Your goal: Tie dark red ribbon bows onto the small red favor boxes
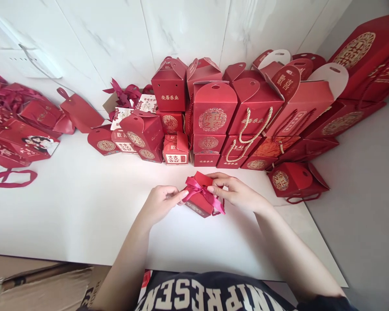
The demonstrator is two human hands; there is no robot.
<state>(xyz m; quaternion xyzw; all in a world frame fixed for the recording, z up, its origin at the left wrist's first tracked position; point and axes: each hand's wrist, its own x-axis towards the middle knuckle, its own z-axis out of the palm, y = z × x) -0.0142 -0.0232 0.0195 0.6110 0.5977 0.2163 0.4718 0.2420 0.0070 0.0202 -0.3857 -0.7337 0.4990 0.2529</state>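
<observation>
A small red gift box (199, 203) rests on the white table in front of me, with a gold pattern on its near side. Across its top runs a pink satin ribbon (210, 199), tied in a bow. My left hand (164, 201) pinches the bow's left side between thumb and fingers at the box's left edge. On the other side, my right hand (235, 190) has its thumb and fingers closed on the ribbon near the knot. Its other fingers reach behind the box and are partly hidden. A dark red cord shows at the box's right side.
Stacked red gift boxes (215, 108) line the wall behind, some with rope handles. One box (294, 179) lies on its side at the right. More boxes and ribbons (35, 112) are heaped at the left. A cardboard carton (45, 289) stands below the table's front edge.
</observation>
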